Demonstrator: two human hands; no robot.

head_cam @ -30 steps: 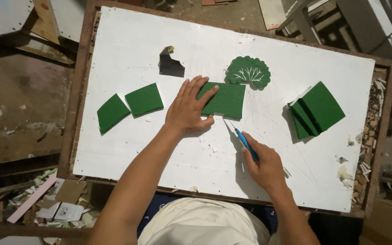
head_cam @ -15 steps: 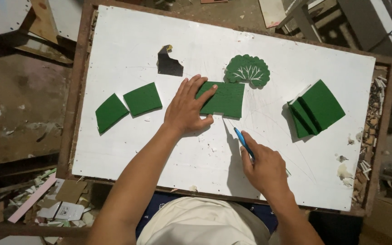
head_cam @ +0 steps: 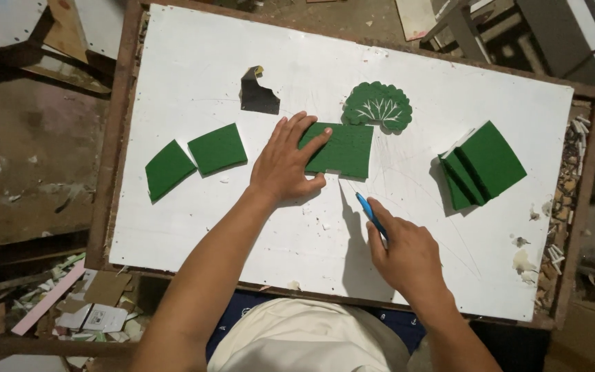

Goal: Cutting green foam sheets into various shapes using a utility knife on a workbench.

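The left hand [head_cam: 285, 162] lies flat with fingers spread on a green sheet [head_cam: 339, 150] near the middle of the white table [head_cam: 311, 83], probably pinning it so it cannot slide. The right hand [head_cam: 408, 256] is curled around a blue pen-like tool [head_cam: 370, 215], its tip aimed at the sheet's lower edge without touching it. The sheet is dark green, roughly rectangular, with a small notch along its bottom edge. Just beyond its far corner sits a green fan-shaped cutout [head_cam: 378, 106] with pale branching lines. Two curved green pieces [head_cam: 195, 158] lie to the left, a stack of green pieces [head_cam: 482, 167] to the right
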